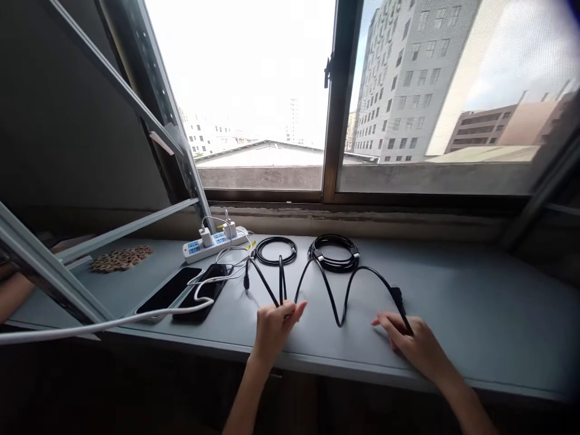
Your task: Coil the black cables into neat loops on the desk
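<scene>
Fingers (296,313) of left hand (269,329) clenched round gathered black cable (340,325); cable slim, slack, zigzagged between hands, held also by right hand (414,339), plug (396,295) just beyond its fingers. Grey tabletop (475,302) lit from window (254,90) beyond fingers. Front edge (344,365) crossed by forearms; broad tabletop stretch seen right of right fingers.

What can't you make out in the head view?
Head view:
Black cable inside left hand and right hand: hidden by the hands.
White cord's left end: cut off by left edge.
Other person's arm: cut off by left edge.
Power strip print: too small.
</scene>
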Demonstrator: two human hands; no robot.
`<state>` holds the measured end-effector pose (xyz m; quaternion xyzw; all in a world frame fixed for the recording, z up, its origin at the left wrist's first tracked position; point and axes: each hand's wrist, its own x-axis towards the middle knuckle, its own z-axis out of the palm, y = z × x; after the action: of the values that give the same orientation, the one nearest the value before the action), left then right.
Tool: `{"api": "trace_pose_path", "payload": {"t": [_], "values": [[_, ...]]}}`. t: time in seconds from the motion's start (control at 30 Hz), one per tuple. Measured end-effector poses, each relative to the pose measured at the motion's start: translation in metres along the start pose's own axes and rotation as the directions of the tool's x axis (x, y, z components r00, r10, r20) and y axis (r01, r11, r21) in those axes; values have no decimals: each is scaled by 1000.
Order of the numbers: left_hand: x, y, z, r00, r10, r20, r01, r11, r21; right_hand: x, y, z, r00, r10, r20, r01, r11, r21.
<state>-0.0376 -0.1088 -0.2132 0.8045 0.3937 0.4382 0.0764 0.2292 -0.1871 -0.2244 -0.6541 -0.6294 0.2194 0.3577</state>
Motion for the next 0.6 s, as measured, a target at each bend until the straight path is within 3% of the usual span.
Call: {"api": "trace_pose_path", "payload": {"t": [0.3, 0.6], "values": [[1, 0, -1, 987, -156, -49, 151, 985, -87, -2, -4, -4, 994, -46, -102, 51, 998, 41], [2, 5, 0, 989, -147, -3, 146, 983, -107, -5, 1, -10, 993, -72, -92, 83, 988, 129]]}}
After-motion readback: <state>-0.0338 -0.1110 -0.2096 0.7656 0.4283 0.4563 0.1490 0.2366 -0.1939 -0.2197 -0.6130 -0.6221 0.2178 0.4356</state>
